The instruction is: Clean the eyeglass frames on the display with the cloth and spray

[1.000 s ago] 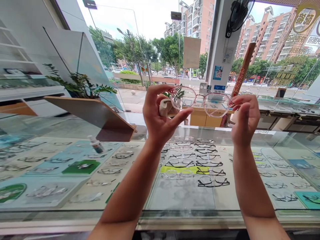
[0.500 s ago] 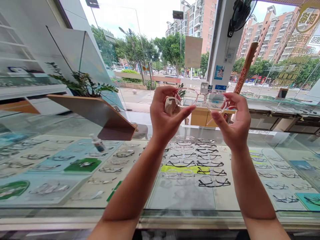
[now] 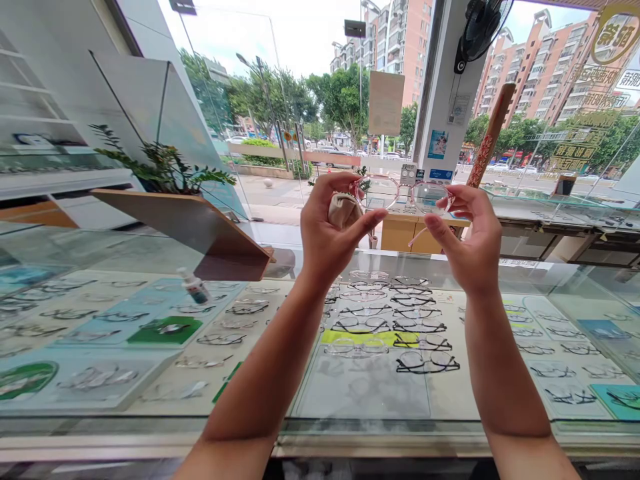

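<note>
A pair of clear, pink-tinted eyeglasses is held up in front of me above the glass counter, its lenses facing the window. My left hand grips the left rim between thumb and fingers. A bunched beige cloth is tucked in that same palm. At the other side, my right hand pinches the right end of the frame, fingers behind and thumb near the lens. One thin temple arm hangs down below the right lens. Several dark-framed eyeglasses lie in rows under my forearms, with a clear-framed pair beside them.
A glass display counter spans the front, with more frames at both sides. A small white bottle stands left of my arm. Beyond it are a tilted brown board and a potted plant. A patterned wooden stick rises behind my right hand.
The eyeglasses have turned slightly and shifted a little right in my left hand. My right thumb has moved slightly outward and up along the frame. The cloth stays in my left palm.
</note>
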Available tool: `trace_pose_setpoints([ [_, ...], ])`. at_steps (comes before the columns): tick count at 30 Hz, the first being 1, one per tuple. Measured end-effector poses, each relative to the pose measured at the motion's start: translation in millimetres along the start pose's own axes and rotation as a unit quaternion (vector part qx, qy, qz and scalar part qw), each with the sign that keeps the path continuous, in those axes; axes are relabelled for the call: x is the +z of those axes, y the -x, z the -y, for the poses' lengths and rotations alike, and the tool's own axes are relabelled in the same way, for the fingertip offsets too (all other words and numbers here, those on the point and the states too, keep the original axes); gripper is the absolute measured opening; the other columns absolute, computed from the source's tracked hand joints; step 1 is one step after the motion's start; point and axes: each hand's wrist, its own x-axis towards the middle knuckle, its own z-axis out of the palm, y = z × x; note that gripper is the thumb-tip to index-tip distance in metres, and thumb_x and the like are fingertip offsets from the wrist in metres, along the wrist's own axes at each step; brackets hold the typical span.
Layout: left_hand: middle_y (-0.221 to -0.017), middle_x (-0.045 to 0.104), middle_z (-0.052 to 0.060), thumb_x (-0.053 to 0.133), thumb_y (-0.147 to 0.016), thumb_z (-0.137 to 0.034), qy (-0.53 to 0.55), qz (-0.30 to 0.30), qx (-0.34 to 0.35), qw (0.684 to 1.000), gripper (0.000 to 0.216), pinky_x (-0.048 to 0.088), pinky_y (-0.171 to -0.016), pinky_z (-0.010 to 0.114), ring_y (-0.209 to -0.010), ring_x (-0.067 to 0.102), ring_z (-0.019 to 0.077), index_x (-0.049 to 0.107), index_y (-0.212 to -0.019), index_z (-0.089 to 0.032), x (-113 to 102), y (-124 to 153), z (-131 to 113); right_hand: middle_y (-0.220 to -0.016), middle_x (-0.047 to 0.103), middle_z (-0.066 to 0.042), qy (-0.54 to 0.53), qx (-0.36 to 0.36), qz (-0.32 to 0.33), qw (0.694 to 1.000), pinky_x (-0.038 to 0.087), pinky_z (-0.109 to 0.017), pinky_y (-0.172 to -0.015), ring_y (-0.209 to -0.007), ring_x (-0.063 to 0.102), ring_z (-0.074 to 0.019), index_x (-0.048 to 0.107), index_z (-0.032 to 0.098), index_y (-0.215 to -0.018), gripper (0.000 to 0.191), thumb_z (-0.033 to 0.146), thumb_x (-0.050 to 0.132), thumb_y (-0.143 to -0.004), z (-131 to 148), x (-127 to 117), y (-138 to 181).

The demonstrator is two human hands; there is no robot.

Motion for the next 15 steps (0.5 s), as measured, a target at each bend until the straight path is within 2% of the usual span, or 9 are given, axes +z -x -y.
trace_pose_setpoints([
  [3, -0.102, 0.066, 0.002, 0.094, -0.074, -0.037, -0.014, 0.005, 0.04, 0.999, 0.043, 0.053, -0.1, 0.035, -0.115, 0.063, 0.0246, 0.069, -0.107, -0.026, -2.2, -2.5, 5.8, -0.109, 0.075, -0.006, 0.007, -0.004, 0.015, 1.0, 0.054, -0.044, -0.094, -0.1, 0.07, -0.0232, 0.067, 0.026, -0.121, 0.042, 0.054, 0.075, -0.091, -0.7, -2.1, -1.1],
  [9, -0.094, 0.066, 0.0, 0.097, -0.07, -0.044, -0.064, 0.001, 0.188, 0.98, 0.051, 0.057, -0.088, 0.034, -0.095, 0.066, 0.0204, 0.07, -0.11, -0.027, -7.5, -11.9, 30.1, -0.111, 0.078, -0.007, 0.012, -0.012, 0.021, 1.0, 0.057, -0.046, -0.094, -0.101, 0.072, -0.0247, 0.07, 0.026, -0.119, 0.046, 0.059, 0.077, -0.088, -3.1, -3.8, -2.4],
  [15, -0.094, 0.064, -0.001, 0.095, -0.072, -0.051, -0.09, -0.002, 0.212, 0.973, 0.053, 0.058, -0.082, 0.034, -0.09, 0.066, 0.0191, 0.07, -0.115, -0.029, -8.1, -11.9, 35.0, -0.11, 0.079, -0.006, 0.008, 0.007, 0.048, 0.999, 0.059, -0.047, -0.094, -0.101, 0.074, -0.0252, 0.071, 0.026, -0.118, 0.046, 0.062, 0.076, -0.088, -5.9, -3.0, -2.4],
])
